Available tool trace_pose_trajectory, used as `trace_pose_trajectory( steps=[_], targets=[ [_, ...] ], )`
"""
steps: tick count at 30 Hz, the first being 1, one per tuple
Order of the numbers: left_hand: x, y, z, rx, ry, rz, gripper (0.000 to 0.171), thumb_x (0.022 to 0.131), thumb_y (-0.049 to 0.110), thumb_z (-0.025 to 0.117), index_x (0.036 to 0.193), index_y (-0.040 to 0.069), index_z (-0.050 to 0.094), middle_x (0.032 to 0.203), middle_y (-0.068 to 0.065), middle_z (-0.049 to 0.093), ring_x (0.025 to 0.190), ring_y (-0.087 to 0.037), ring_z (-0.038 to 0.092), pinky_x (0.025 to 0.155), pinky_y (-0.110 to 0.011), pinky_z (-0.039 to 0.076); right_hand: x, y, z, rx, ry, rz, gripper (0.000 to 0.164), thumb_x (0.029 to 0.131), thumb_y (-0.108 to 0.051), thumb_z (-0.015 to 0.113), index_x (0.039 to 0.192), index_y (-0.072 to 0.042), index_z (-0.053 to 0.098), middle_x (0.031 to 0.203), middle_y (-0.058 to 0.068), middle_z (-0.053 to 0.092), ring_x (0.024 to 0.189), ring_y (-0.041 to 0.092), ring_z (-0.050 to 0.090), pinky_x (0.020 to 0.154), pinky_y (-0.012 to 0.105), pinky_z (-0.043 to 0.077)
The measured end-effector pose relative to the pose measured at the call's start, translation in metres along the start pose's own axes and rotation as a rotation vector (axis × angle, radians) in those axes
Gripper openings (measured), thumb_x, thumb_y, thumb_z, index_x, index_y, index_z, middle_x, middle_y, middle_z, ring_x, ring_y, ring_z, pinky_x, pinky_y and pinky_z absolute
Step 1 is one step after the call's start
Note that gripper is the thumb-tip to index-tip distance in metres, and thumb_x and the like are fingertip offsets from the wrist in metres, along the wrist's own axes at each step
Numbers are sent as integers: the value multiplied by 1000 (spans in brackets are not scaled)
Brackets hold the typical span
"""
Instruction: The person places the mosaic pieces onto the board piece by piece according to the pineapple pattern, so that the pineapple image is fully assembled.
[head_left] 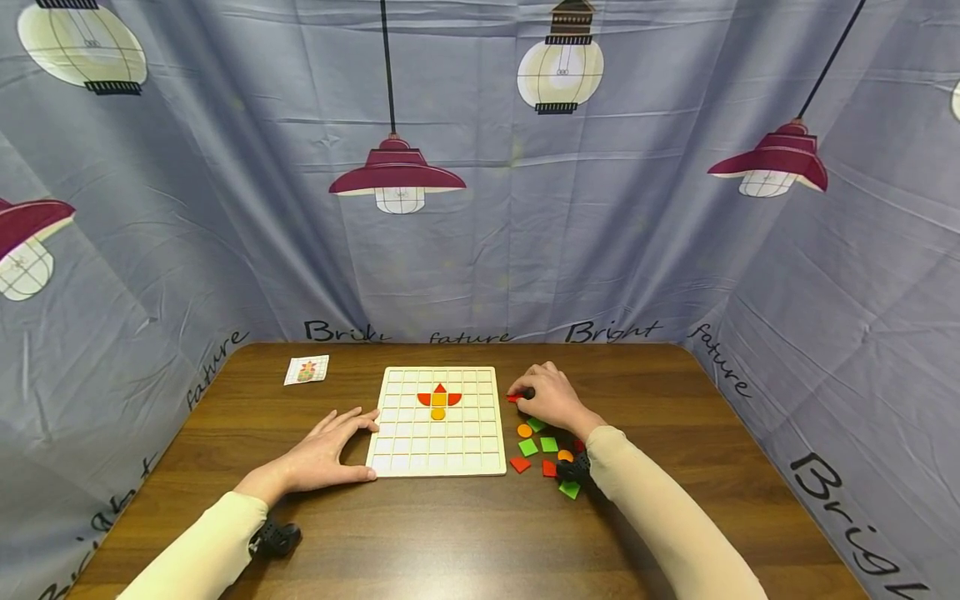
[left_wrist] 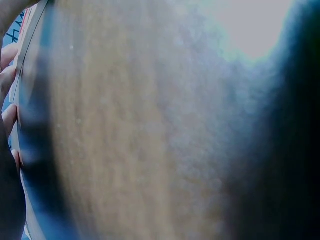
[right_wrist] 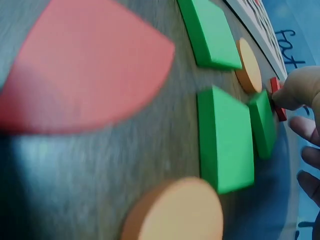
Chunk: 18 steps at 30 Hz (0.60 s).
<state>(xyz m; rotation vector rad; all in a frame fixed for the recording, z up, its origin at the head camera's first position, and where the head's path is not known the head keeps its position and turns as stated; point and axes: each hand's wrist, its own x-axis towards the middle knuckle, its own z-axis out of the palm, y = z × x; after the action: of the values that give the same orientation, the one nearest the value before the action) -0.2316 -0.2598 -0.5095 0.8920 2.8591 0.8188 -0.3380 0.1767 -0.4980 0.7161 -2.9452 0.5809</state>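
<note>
A cream grid board lies on the wooden table. On it, a red triangle tops an orange square, flanked by red quarter-circles, with an orange disc below. My left hand is spread along the board's left edge, its thumb at the near corner; the left wrist view shows fingertips at that edge and mostly blurred table. Just right of the board, my right hand pinches a small red piece low at the table. The fingers partly hide that piece.
Loose pieces lie right of the board, under and beside the right forearm: green squares, orange discs and red pieces. A small pattern card lies at the back left. A printed curtain stands behind the table.
</note>
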Motion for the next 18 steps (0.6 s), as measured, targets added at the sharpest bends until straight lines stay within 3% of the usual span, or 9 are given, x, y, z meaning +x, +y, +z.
trace_pose_trajectory(
  steps=[6, 13, 18],
  targets=[
    [0, 1, 0, 9, 17, 23, 67, 85, 59, 76, 133, 17, 57, 160, -8, 41, 148, -42, 30, 119, -67, 11, -7, 9, -4, 83, 22, 20, 25, 89, -26, 78, 114, -24, 78, 104, -6, 63, 99, 20, 48, 90, 45, 41],
    [0, 0, 0, 7, 21, 24, 66, 86, 60, 75, 132, 17, 57, 161, -8, 41, 148, -42, 30, 119, -67, 12, -10, 16, -3, 105, 55, 63, 27, 85, -36, 83, 105, -19, 78, 103, -5, 65, 103, 23, 52, 93, 47, 43],
    [1, 0, 1, 10, 14, 17, 66, 85, 61, 75, 133, 18, 57, 161, -7, 41, 149, -42, 30, 120, -67, 11, -11, 17, 0, 132, 58, 76, 24, 86, -35, 83, 104, -20, 78, 103, -5, 66, 105, 23, 52, 94, 47, 43]
  ],
)
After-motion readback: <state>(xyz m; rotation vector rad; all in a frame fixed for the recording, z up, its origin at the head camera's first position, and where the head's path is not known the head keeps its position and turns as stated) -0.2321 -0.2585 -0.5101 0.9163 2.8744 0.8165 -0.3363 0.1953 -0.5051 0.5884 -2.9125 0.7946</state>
